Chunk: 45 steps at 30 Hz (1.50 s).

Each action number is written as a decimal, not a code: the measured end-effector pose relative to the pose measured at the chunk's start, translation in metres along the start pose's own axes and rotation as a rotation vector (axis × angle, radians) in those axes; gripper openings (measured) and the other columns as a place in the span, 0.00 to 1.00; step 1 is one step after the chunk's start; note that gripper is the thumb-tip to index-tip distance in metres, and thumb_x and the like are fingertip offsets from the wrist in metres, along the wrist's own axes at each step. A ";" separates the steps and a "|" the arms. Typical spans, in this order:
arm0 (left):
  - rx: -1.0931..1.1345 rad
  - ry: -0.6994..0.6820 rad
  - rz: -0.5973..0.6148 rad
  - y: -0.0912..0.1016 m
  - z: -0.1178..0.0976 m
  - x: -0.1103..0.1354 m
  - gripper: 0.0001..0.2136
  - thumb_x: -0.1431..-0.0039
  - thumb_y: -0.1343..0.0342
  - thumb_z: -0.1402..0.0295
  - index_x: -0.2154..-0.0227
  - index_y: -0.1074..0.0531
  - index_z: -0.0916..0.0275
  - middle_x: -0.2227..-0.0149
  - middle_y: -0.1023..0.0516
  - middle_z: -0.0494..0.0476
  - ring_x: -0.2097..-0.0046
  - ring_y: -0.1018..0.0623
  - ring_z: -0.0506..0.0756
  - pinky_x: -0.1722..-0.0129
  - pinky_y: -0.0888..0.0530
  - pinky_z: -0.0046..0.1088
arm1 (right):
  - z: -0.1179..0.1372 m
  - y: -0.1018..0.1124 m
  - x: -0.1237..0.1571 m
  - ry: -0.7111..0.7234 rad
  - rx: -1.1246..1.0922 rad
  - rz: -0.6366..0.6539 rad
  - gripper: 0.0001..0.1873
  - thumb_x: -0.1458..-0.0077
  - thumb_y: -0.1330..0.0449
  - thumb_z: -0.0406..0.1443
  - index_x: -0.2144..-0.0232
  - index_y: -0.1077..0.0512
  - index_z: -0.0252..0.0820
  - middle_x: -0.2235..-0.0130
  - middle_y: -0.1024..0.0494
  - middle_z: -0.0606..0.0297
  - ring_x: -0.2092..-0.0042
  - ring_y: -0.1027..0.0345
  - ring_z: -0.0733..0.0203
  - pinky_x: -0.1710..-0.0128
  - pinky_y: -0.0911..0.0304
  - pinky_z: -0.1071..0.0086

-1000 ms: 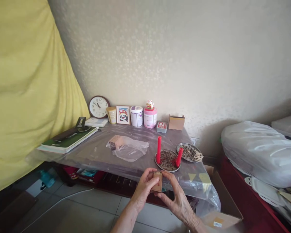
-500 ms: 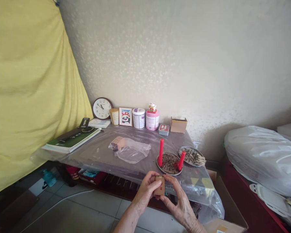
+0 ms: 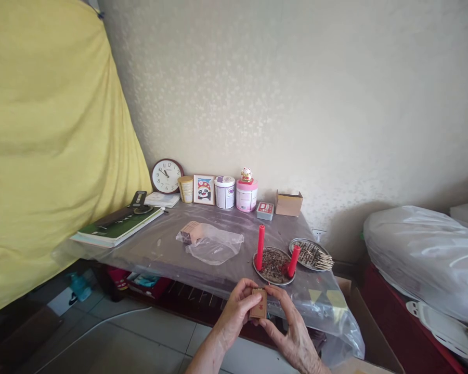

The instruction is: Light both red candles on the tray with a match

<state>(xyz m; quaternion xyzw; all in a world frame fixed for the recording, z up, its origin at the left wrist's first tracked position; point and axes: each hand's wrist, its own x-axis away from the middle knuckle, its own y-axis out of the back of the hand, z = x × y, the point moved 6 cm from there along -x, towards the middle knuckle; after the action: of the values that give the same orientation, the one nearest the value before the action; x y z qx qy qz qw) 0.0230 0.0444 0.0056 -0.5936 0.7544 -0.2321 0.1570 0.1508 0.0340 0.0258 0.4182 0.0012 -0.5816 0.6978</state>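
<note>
In front of the table's near edge, my left hand (image 3: 237, 310) grips a small brown matchbox (image 3: 258, 306) with a red mark on it, thumb laid across its top face. My right hand (image 3: 290, 324) is closed on the same box, index finger at the far end and thumb at the near end. A thin dark strip shows at the box's far end. Just beyond stands a round metal plate (image 3: 275, 280) of dark grit with a tall red candle (image 3: 260, 248) and a shorter, leaning red candle (image 3: 294, 261).
A second plate (image 3: 303, 240) holds burnt matches and pale sticks. A clear bag (image 3: 218, 241) with a brown packet (image 3: 191, 232) lies mid-table. Clock (image 3: 167, 176), picture frame (image 3: 204, 189), tubs and a cardboard box (image 3: 288, 203) line the wall. Plastic sheeting (image 3: 347, 327) hangs at right.
Pale match ends that showed at the matchbox's far end are now mostly out of sight, the tray being further in. The whole view has shifted slightly.
</note>
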 end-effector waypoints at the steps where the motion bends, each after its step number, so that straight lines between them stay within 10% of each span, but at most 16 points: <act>1: 0.005 0.003 -0.001 0.000 0.000 0.000 0.08 0.46 0.44 0.68 0.67 0.38 0.59 0.74 0.32 0.45 0.76 0.34 0.46 0.79 0.37 0.22 | 0.000 0.000 0.000 0.005 -0.001 -0.005 0.26 0.48 0.39 0.43 0.47 0.37 0.46 0.48 0.29 0.57 0.46 0.34 0.51 0.47 0.36 0.61; 13: 0.011 -0.023 0.003 -0.001 0.001 -0.002 0.08 0.46 0.43 0.65 0.68 0.35 0.61 0.75 0.32 0.45 0.77 0.33 0.46 0.80 0.37 0.22 | -0.004 0.004 -0.002 -0.034 -0.058 -0.031 0.23 0.49 0.38 0.42 0.50 0.33 0.47 0.50 0.26 0.59 0.48 0.32 0.52 0.48 0.35 0.64; 24: -0.279 -0.171 0.128 -0.009 -0.022 0.005 0.19 0.46 0.42 0.65 0.51 0.33 0.61 0.54 0.24 0.61 0.50 0.27 0.60 0.50 0.33 0.37 | -0.023 0.022 -0.003 -0.228 -0.178 -0.147 0.22 0.49 0.41 0.46 0.52 0.31 0.45 0.52 0.24 0.58 0.49 0.31 0.50 0.49 0.35 0.61; 35: -0.339 -0.212 0.165 -0.007 -0.018 0.003 0.18 0.49 0.39 0.67 0.54 0.31 0.59 0.51 0.28 0.60 0.49 0.29 0.61 0.52 0.31 0.36 | -0.019 0.017 -0.002 -0.177 -0.135 -0.089 0.20 0.47 0.40 0.44 0.52 0.31 0.46 0.51 0.24 0.60 0.48 0.32 0.50 0.48 0.36 0.61; 45: -0.139 -0.144 0.068 -0.004 -0.020 0.004 0.15 0.48 0.40 0.67 0.57 0.28 0.62 0.54 0.22 0.62 0.50 0.27 0.61 0.50 0.35 0.37 | -0.028 0.020 -0.005 -0.305 -0.630 -0.233 0.18 0.51 0.36 0.44 0.58 0.27 0.46 0.55 0.21 0.57 0.53 0.27 0.50 0.51 0.32 0.58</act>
<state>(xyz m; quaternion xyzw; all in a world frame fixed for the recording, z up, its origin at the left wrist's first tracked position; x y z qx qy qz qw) 0.0149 0.0431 0.0247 -0.5923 0.7751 -0.1306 0.1772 0.1792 0.0541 0.0214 0.0883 0.1239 -0.6837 0.7138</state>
